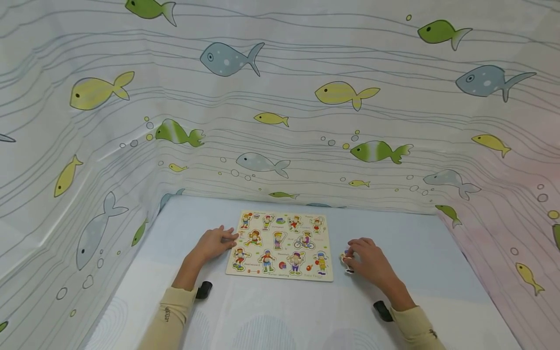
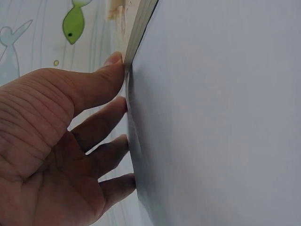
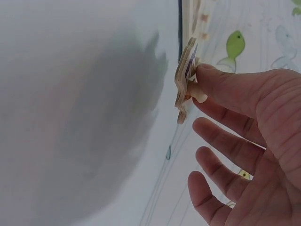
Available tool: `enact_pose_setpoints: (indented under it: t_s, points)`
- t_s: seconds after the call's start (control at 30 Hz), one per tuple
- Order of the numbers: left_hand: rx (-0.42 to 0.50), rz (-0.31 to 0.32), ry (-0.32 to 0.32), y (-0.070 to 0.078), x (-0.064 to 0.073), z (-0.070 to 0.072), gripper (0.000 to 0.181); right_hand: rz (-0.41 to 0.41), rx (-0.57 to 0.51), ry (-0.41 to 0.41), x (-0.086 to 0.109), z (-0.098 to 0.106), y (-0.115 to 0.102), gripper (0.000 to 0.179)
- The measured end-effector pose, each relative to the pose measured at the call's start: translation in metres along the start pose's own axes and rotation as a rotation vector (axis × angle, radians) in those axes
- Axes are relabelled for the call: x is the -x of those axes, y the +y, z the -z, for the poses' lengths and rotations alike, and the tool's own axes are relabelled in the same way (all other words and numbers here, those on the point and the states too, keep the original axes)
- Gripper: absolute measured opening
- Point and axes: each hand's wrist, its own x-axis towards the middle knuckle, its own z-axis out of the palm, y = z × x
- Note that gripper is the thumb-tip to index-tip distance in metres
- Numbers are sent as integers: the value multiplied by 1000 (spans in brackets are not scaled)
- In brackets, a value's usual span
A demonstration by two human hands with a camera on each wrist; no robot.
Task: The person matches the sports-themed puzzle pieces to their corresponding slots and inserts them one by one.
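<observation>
A wooden peg puzzle board (image 1: 253, 259) with several printed sports figures lies flat on the table. At its left edge rests my left hand (image 1: 214, 244), the fingers loosely extended. The left wrist view shows the thumb (image 2: 110, 75) against the board's side and the other fingertips down on the tabletop. Just off the board's right edge, my right hand (image 1: 371, 261) pinches a figure-shaped puzzle piece (image 1: 348, 264). In the right wrist view, thumb and index finger grip the small knob (image 3: 197, 92) of this piece, which is held on edge to the camera, above the surface.
Pale blue and white covering (image 1: 407, 253) spreads over the table around the board. Fish-printed sheets (image 1: 297, 141) rise at the back and both sides. A black wrist device (image 1: 204, 290) sits by the left cuff, another (image 1: 383, 311) by the right cuff.
</observation>
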Motion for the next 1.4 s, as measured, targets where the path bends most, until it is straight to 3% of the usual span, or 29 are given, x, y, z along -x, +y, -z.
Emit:
enact_pose_setpoints:
  t_s: [0.77, 1.17, 1.4]
  points:
    - [-4, 14, 2, 2, 1, 1, 33, 59, -34, -56, -22, -21, -37, 19]
    - [-3, 7, 6, 1, 1, 0, 33, 146, -21, -25, -26, -27, -48, 21]
    - [5, 1, 12, 1, 1, 0, 34, 140, 0, -60, -29, -32, -50, 22]
